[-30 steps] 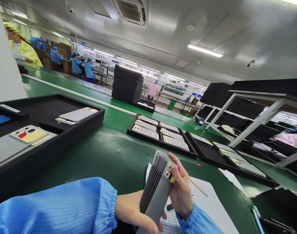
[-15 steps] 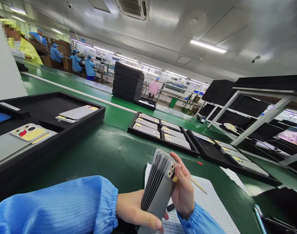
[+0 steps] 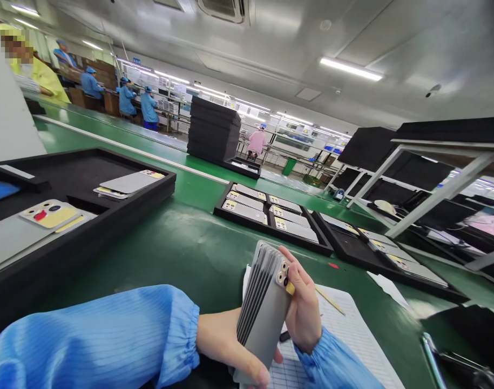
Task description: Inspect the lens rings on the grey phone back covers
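A fanned stack of grey phone back panels [image 3: 263, 313] stands tilted between my hands, over a lined paper sheet [image 3: 344, 335]. My left hand [image 3: 234, 343] wraps round its lower end, thumb across the front panel. At the upper right edge, beside the camera rings and a yellow sticker, my right hand [image 3: 305, 302] grips the stack with thumb and fingers. The front panel faces me; the others show only as edges behind it.
Black trays with panels lie at the left [image 3: 121, 216], centre [image 3: 271, 229] and right [image 3: 352, 259]. A thin yellow stick [image 3: 331, 301] lies on the paper. Black trays are stacked [image 3: 213, 129] farther back. A white-framed rack [image 3: 445, 189] stands right. Several people work beyond.
The view has shifted slightly. Both hands keep their hold on the stack, which sits a little higher in the picture.
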Available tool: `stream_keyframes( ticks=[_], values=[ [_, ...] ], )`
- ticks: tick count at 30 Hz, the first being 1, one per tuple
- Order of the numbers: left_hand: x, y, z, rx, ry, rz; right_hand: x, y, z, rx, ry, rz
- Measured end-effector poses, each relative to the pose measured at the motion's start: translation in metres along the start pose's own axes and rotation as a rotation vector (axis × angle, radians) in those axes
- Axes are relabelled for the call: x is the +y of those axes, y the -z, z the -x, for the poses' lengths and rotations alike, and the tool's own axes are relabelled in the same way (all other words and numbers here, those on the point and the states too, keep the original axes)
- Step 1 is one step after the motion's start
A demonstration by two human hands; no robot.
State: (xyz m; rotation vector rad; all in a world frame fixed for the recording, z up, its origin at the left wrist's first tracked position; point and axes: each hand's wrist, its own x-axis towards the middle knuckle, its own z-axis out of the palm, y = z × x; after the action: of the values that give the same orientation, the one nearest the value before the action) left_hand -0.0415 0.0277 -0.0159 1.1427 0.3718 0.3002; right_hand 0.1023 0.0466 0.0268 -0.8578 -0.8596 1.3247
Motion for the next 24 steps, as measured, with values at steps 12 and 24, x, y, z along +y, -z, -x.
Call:
stream_keyframes(
  ticks=[12,24],
  values=[
    [-0.01,0.002,-0.003,-0.046,-0.032,-0.074,-0.005,-0.002,0.01,-0.114,0.112,0.072],
    [-0.013,0.004,-0.004,-0.029,-0.179,-0.294,-0.007,0.001,0.014,-0.159,0.192,0.129]
  ],
)
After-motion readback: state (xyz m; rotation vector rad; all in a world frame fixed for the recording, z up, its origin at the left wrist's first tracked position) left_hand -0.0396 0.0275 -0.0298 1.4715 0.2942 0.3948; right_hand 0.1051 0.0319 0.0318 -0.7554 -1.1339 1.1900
